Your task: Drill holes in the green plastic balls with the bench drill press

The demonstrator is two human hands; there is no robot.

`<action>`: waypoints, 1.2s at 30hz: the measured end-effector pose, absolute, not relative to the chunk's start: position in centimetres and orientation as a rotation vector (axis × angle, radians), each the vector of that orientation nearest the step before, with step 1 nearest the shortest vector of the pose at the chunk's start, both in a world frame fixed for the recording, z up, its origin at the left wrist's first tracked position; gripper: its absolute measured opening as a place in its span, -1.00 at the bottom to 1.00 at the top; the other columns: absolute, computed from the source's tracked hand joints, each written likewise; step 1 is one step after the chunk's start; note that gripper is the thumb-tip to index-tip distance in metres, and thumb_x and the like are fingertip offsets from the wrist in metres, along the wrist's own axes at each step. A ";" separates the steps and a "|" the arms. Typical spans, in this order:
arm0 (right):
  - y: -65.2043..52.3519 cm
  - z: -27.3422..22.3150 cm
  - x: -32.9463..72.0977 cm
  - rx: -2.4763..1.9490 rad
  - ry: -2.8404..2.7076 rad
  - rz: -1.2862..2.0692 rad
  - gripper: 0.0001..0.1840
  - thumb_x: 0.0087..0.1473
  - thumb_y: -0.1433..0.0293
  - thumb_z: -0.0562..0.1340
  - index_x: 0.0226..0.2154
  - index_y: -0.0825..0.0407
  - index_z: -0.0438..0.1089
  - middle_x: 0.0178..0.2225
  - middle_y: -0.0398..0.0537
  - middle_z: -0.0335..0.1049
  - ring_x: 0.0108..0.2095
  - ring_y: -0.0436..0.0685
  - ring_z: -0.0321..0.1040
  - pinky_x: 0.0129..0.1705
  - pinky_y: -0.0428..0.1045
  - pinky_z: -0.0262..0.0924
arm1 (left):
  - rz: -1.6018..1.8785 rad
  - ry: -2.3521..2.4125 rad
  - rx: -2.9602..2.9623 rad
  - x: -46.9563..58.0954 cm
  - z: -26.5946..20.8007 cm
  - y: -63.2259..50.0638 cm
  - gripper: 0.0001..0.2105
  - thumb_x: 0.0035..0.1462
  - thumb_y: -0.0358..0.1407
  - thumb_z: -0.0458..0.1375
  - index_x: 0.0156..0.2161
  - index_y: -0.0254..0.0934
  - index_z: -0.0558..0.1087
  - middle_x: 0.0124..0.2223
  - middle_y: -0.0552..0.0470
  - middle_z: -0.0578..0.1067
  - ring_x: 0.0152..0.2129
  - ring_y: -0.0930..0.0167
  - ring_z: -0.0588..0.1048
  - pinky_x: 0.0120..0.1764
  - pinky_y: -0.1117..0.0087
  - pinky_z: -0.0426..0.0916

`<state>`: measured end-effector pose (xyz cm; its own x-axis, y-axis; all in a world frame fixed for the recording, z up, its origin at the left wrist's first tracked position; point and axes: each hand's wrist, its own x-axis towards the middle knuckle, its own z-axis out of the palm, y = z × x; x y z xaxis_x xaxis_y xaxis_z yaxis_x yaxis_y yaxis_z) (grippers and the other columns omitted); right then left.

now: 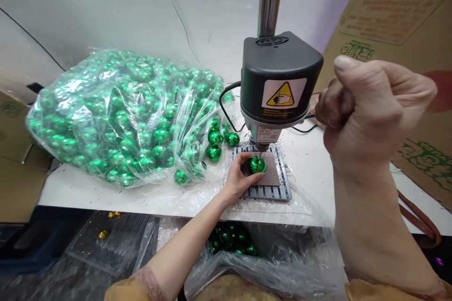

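My left hand (240,174) pinches a shiny green faceted ball (257,164) between thumb and fingers. It keeps the ball on a small brownish board (271,176), which lies on the slotted metal base plate (286,193) of a bench drill. Directly above, the drill's thin bit (260,154) reaches down to the top of the ball; whether it has gone in, I cannot tell. The black motor housing (282,63) carries a yellow warning label. Beside the housing on the right, my right hand (370,99) is closed in a fist; whatever it grips is hidden.
A big clear plastic bag (116,117) full of green balls covers the left of the white table (88,193), with several loose balls (214,153) at its mouth. Below the table edge, an open bag (282,268) contains more green balls. Cardboard boxes (420,103) flank both sides. Dark shavings surround the base.
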<state>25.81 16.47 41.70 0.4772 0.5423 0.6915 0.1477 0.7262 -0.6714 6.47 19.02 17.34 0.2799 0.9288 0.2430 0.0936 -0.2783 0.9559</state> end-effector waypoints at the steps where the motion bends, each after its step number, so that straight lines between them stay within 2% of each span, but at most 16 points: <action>1: 16.7 41.8 25.9 -0.753 -1.064 0.283 -0.40 0.22 0.35 0.43 -0.70 -0.07 0.15 -0.74 -0.30 0.03 -0.72 -0.05 0.00 -0.59 0.09 -0.24 | 1.175 0.997 1.702 5.9 17.3 18.1 -0.46 0.22 0.02 0.62 0.17 -0.14 0.63 0.12 -0.16 0.73 0.10 0.08 0.71 0.20 0.03 0.66; 4: 16.9 41.7 26.2 -0.741 -1.057 0.303 -0.40 0.21 0.35 0.44 -0.71 -0.07 0.16 -0.74 -0.29 0.04 -0.72 -0.04 0.00 -0.62 0.10 -0.26 | 1.197 0.935 2.191 3.0 16.1 13.6 -0.64 0.36 -0.02 0.53 0.17 -0.05 0.72 0.15 -0.22 0.73 0.05 0.07 0.73 0.09 0.03 0.70; 7: 16.8 41.4 26.2 -0.715 -1.062 0.288 -0.38 0.21 0.34 0.47 -0.70 -0.07 0.15 -0.73 -0.28 0.06 -0.72 -0.05 0.00 -0.63 0.09 -0.25 | 0.884 0.580 2.729 -0.8 13.7 8.0 -0.71 0.39 -0.12 0.50 0.16 0.11 0.76 0.12 -0.20 0.76 -0.18 0.19 0.71 -0.15 0.18 0.67; 9: 16.8 41.3 26.1 -0.715 -1.067 0.270 -0.39 0.24 0.35 0.46 -0.69 -0.08 0.17 -0.72 -0.28 0.06 -0.71 -0.04 0.02 -0.62 0.10 -0.23 | 0.713 0.520 2.911 -2.9 12.3 5.2 -0.61 0.36 -0.16 0.53 0.25 0.11 0.72 0.09 -0.20 0.77 -0.24 0.22 0.68 -0.21 0.24 0.65; 12: 16.9 41.3 26.0 -0.706 -1.061 0.246 -0.38 0.26 0.37 0.44 -0.69 -0.08 0.14 -0.72 -0.27 0.04 -0.71 -0.02 0.02 -0.61 0.11 -0.24 | 0.739 0.527 2.906 -4.6 12.3 4.5 -0.40 0.33 0.04 0.57 0.38 -0.03 0.65 0.09 -0.26 0.76 -0.21 0.18 0.70 -0.19 0.24 0.67; 13: 16.9 41.3 26.0 -0.696 -1.057 0.239 -0.37 0.26 0.37 0.45 -0.69 -0.09 0.13 -0.72 -0.27 0.02 -0.71 -0.03 0.01 -0.61 0.11 -0.25 | 0.819 0.541 2.842 -4.8 12.8 5.4 -0.42 0.37 0.06 0.54 0.38 -0.04 0.64 0.09 -0.26 0.75 -0.19 0.17 0.70 -0.18 0.24 0.67; 14: 17.0 41.3 26.0 -0.686 -1.051 0.231 -0.36 0.25 0.37 0.46 -0.69 -0.09 0.11 -0.72 -0.27 0.02 -0.71 -0.03 0.01 -0.61 0.11 -0.25 | 0.922 0.581 2.759 -4.7 13.6 6.8 -0.52 0.45 0.01 0.48 0.36 -0.03 0.65 0.08 -0.25 0.75 -0.18 0.18 0.71 -0.15 0.24 0.67; 16: 17.2 41.2 26.0 -0.678 -1.045 0.222 -0.35 0.24 0.35 0.48 -0.70 -0.08 0.13 -0.73 -0.27 0.01 -0.71 -0.03 0.01 -0.61 0.11 -0.24 | 1.142 0.801 2.562 -4.1 15.7 10.7 -0.73 0.60 -0.22 0.26 0.27 -0.03 0.68 0.04 -0.22 0.72 -0.14 0.18 0.70 -0.08 0.22 0.66; 18: 17.3 41.2 26.1 -0.670 -1.046 0.218 -0.34 0.24 0.32 0.50 -0.70 -0.08 0.15 -0.74 -0.27 0.02 -0.72 -0.02 0.00 -0.63 0.11 -0.24 | 1.229 1.153 2.392 -3.2 17.7 15.4 -0.69 0.61 -0.37 0.10 0.18 -0.08 0.68 0.03 -0.21 0.67 -0.07 0.15 0.67 0.04 0.14 0.65; 21: 17.4 41.1 26.2 -0.676 -1.044 0.224 -0.34 0.24 0.32 0.50 -0.71 -0.09 0.15 -0.74 -0.26 0.01 -0.72 -0.01 0.00 -0.63 0.12 -0.24 | 1.069 1.555 2.250 -1.9 19.4 21.7 -0.79 0.44 -0.45 0.23 0.02 -0.14 0.67 -0.01 -0.18 0.57 -0.06 0.09 0.57 0.06 0.09 0.60; 25: 17.2 41.1 26.2 -0.682 -1.050 0.237 -0.34 0.26 0.35 0.47 -0.70 -0.07 0.13 -0.73 -0.28 0.03 -0.71 -0.05 0.01 -0.62 0.09 -0.24 | 0.992 1.622 2.223 -1.2 19.3 25.1 -0.80 0.29 -0.53 0.37 -0.16 -0.14 0.63 -0.10 -0.11 0.48 -0.10 0.08 0.50 -0.01 0.14 0.55; 27: 17.1 41.1 26.2 -0.689 -1.056 0.249 -0.34 0.27 0.33 0.48 -0.69 -0.06 0.14 -0.72 -0.28 0.03 -0.70 -0.06 0.02 -0.61 0.08 -0.23 | 0.990 1.620 2.240 -1.6 19.1 24.8 -0.81 0.27 -0.49 0.43 -0.13 -0.13 0.65 -0.07 -0.10 0.48 -0.10 0.09 0.50 -0.01 0.14 0.56; 30: 17.1 41.1 26.1 -0.690 -1.054 0.250 -0.33 0.25 0.28 0.51 -0.69 -0.07 0.16 -0.73 -0.28 0.02 -0.71 -0.03 0.01 -0.62 0.10 -0.20 | 1.091 1.603 2.250 -2.4 19.6 23.1 -0.82 0.36 -0.33 0.45 0.04 -0.10 0.72 0.04 -0.13 0.48 -0.05 0.08 0.55 0.06 0.10 0.58; 34: 17.3 41.0 26.2 -0.684 -1.052 0.230 -0.29 0.24 0.16 0.55 -0.69 -0.09 0.16 -0.73 -0.27 0.02 -0.71 -0.01 -0.01 -0.60 0.12 -0.18 | 1.384 1.479 2.046 -2.3 21.4 20.2 -0.76 0.48 -0.08 0.41 0.13 -0.06 0.74 0.17 -0.17 0.49 0.20 0.04 0.59 0.28 0.01 0.56; 36: 17.4 41.0 26.2 -0.670 -1.063 0.225 -0.28 0.25 0.16 0.55 -0.68 -0.09 0.14 -0.73 -0.27 0.03 -0.72 -0.01 -0.01 -0.60 0.12 -0.17 | 1.421 1.323 1.777 -1.2 22.0 19.3 -0.68 0.45 0.04 0.43 0.15 -0.05 0.72 0.18 -0.15 0.55 0.22 0.07 0.61 0.31 0.01 0.58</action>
<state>26.19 17.43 40.96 0.4855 0.4792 0.7312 0.1411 0.7825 -0.6065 -1.24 19.27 22.04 -0.0193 0.8989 0.4376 0.3727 -0.3997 0.8375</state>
